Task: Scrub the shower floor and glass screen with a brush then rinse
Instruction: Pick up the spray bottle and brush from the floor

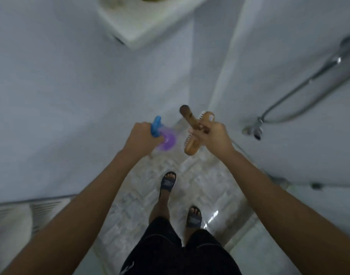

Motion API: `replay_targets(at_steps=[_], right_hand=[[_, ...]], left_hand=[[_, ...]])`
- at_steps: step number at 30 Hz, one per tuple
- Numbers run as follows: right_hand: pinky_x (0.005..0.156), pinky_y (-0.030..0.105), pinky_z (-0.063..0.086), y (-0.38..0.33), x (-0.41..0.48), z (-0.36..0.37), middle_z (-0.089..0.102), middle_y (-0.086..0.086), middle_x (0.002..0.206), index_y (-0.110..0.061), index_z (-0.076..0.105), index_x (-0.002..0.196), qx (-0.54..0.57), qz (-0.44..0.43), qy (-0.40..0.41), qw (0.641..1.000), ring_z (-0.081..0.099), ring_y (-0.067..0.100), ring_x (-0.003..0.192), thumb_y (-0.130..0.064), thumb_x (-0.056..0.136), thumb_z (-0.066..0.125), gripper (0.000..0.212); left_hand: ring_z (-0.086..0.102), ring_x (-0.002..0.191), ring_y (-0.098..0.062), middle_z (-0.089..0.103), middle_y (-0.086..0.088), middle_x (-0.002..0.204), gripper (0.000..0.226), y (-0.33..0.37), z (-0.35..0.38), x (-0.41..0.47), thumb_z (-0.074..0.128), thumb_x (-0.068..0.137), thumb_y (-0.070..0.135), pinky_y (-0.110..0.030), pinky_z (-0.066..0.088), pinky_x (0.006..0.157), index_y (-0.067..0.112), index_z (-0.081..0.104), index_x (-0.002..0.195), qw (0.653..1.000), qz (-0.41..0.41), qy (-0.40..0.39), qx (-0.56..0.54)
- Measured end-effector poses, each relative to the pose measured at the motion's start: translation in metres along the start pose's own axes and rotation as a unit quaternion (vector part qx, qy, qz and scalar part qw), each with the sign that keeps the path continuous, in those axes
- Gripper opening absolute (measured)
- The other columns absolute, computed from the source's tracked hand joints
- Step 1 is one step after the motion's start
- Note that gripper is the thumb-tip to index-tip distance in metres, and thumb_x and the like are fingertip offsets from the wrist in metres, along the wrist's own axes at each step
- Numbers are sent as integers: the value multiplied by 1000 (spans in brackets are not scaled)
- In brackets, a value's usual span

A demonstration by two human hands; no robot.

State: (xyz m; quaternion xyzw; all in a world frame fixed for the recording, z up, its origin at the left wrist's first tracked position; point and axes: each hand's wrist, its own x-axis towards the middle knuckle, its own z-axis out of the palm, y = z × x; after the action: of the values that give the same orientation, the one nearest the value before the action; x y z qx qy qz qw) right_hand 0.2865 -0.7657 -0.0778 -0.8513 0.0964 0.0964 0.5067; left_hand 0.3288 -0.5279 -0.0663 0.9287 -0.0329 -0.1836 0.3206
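While the left hand grips a sprayer and the right hand the brush, scrubbing looks unstarted — next, spray the floor.

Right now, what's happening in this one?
A person stands in slippers on the tiled shower floor. The left hand grips a purple spray bottle with a blue trigger; the right hand grips a wooden brush. Both are held in the air in front of the body, and the brush touches no surface.
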Motion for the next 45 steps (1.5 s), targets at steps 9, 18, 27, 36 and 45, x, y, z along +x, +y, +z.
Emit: replay_targets(at_steps=[9, 18, 27, 36, 45], right_hand=[[53, 28, 51, -219, -30, 76, 68, -3, 62, -23, 60, 84, -100, -195, -134, 966, 66, 10, 55, -54, 77, 77, 36], [65, 39, 58, -384, -92, 252, 68, -3, 69, -22, 59, 80, -75, -346, -277, 893, 68, 13, 62, -59, 79, 74, 40], [63, 31, 58, -465, -148, 454, 66, -6, 72, -27, 57, 80, -88, -419, -377, 821, 67, 7, 66, -57, 85, 69, 33], [55, 18, 46, -474, -183, 594, 68, -5, 74, -18, 63, 83, -153, -391, -450, 788, 66, 5, 68, -56, 92, 59, 39], [66, 45, 62, -445, -186, 650, 71, 6, 70, -7, 68, 80, -123, -326, -481, 805, 72, 18, 66, -58, 87, 61, 52]], left_hand=[[69, 56, -19, 69, -7, 58, 20, -58, -187, -194, 76, 70, 22, -37, 60, 57, 4, 67, 69, 957, -190, 213, -46], [57, 51, -15, 61, -5, 56, 25, -151, -277, -366, 78, 68, 22, -27, 41, 45, 6, 60, 62, 830, -349, 424, -98], [59, 53, -18, 63, -8, 59, 24, -273, -318, -440, 79, 68, 19, -29, 47, 47, 7, 60, 60, 748, -439, 480, -132], [65, 72, -26, 62, -8, 73, 23, -353, -316, -459, 79, 74, 23, -24, 41, 57, 7, 62, 75, 722, -503, 450, -152], [67, 76, -28, 66, -15, 82, 17, -369, -312, -461, 71, 80, 19, -29, 52, 61, 2, 68, 82, 696, -523, 461, -171]])
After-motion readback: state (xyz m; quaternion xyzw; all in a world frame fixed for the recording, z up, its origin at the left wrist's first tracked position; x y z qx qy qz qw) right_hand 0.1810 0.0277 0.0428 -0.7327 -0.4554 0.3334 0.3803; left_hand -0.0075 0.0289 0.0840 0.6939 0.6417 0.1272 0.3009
